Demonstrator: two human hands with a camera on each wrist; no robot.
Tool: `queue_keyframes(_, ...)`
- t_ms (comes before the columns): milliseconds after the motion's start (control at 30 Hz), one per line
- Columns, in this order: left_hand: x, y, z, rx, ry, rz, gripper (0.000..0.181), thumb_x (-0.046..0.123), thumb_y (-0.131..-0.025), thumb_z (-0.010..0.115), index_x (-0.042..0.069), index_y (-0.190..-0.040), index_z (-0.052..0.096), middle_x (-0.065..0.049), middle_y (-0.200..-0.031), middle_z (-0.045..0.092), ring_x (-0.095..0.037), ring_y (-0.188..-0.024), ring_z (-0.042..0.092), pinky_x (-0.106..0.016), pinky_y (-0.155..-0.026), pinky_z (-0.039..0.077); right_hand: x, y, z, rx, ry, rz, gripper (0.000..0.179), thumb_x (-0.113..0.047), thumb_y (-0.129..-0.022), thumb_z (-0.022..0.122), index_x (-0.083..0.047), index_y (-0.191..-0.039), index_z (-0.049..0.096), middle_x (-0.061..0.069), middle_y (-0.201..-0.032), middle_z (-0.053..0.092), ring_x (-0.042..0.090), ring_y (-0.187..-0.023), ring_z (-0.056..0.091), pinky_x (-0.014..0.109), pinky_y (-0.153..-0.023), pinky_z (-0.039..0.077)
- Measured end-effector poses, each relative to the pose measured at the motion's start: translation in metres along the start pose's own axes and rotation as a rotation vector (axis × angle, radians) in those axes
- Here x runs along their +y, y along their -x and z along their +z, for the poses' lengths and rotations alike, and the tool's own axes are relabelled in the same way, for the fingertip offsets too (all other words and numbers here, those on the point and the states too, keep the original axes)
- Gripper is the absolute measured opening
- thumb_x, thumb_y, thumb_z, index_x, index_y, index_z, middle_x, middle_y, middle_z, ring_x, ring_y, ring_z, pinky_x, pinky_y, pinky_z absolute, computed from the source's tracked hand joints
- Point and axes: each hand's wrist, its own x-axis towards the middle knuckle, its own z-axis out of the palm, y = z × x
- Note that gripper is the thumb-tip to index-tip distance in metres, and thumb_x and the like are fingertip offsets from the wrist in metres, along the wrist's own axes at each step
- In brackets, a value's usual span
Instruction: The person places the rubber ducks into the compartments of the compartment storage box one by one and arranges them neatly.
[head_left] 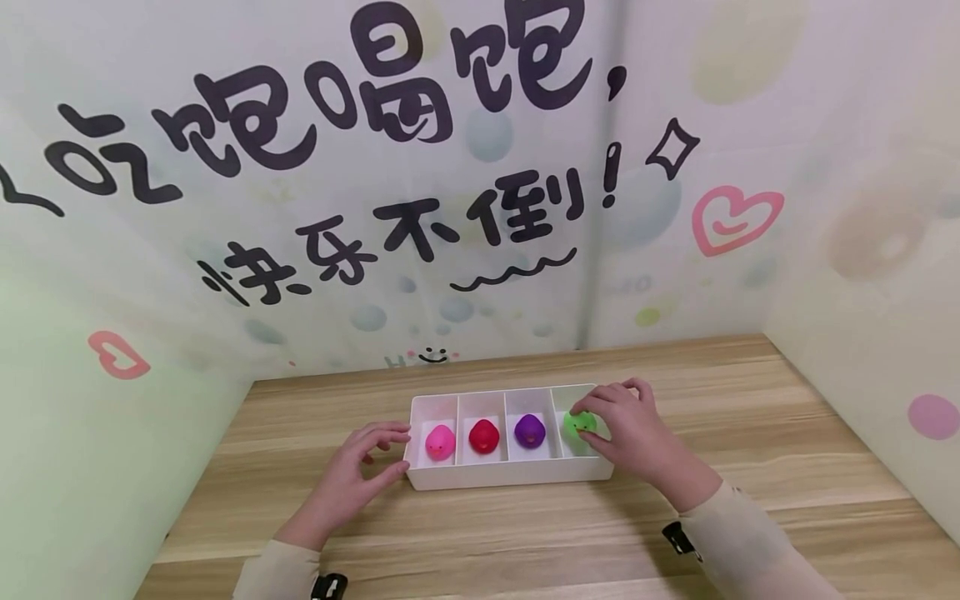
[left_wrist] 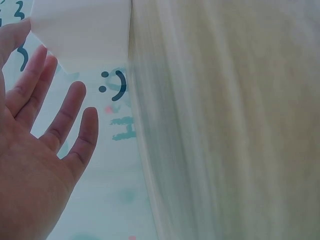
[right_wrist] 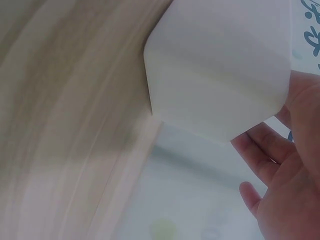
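A white four-compartment box [head_left: 517,473] lies on the table with one small rubber duck in each compartment. From left to right come a pink duck [head_left: 440,442], a red duck [head_left: 483,436], a purple duck [head_left: 530,431] and a green duck [head_left: 580,423]. My right hand [head_left: 633,429] reaches over the box's right end and pinches the green duck between thumb and fingers, partly covering it. At the left end my left hand [head_left: 360,467] rests its fingertips and thumb against the box wall, the fingers spread and fairly straight. The right wrist view hides the green duck behind the box wall [right_wrist: 210,100].
The wood-grained table [head_left: 540,542] extends around the box. A printed wall sheet [head_left: 450,333] with black writing stands behind the table, with more walls on the left and right sides.
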Motion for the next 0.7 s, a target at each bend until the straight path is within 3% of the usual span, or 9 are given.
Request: queue_keyframes(700,-0.0032,-0.0005,0.0015,0.009,0.003,0.018,0.031,0.018,-0.091,0.08,0.02,-0.121,0.071,0.008,-0.138,0.065,-0.023,-0.104,0.059,-0.035,-0.082,0.051,0.0038,-0.0071,0.0002,-0.055,0.057,-0.022,0.029,-0.016,-0.077,0.091,-0.02,-0.101,0.075,-0.004,-0.104,0.076,0.024,-0.105,0.066,0.061,-0.105,0.028)
